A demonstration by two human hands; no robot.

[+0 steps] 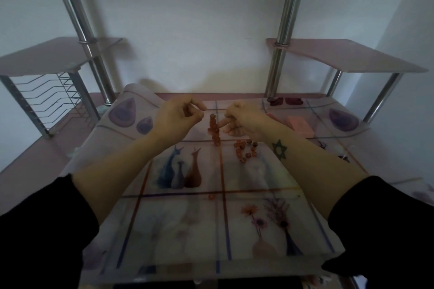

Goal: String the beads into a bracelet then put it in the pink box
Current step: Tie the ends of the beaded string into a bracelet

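Two hands hold a strand of round orange beads (214, 130) hanging vertically: left hand (180, 116) pinches its top with curled fingers, right hand (245, 119) grips its middle; pink rectangular box (300, 125) lies right of the strand.

a printed mat (178, 225) covers the desk (35, 164); loose orange beads (246, 149) lie mid-mat, a pink box (300, 125) near the far right corner.

Black sleeves (37, 230), star tattoo (280, 149), seemingly dark green
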